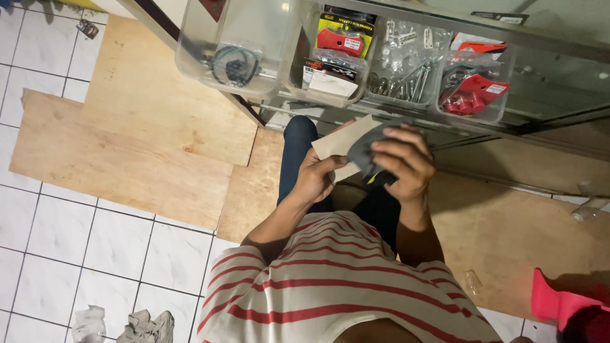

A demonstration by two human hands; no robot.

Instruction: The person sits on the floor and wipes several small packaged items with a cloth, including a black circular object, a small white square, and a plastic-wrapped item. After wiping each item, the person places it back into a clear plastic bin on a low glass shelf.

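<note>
We hold a flat beige cardboard card (340, 141) in our left hand (316, 178), fingers curled shut around its lower edge. Our right hand (405, 162) is closed over a dark grey rubbery piece (365, 151) with a glimpse of yellow beneath it, pressed against the card's right side, so the two hands all but meet in front of our chest. Just beyond the hands sits a row of clear plastic bins (273, 38) on a glass counter: the one up and to the left of the hands holds a coiled black cable (235, 63), the ones straight above them hold packaged parts and loose silver bolts (406, 76), and the one above and to the right holds red plastic parts (473, 95). Below the hands we see our red-and-white striped shirt (330, 286), and plywood sheets (140, 127) over white tiles lie out to the left.
</note>
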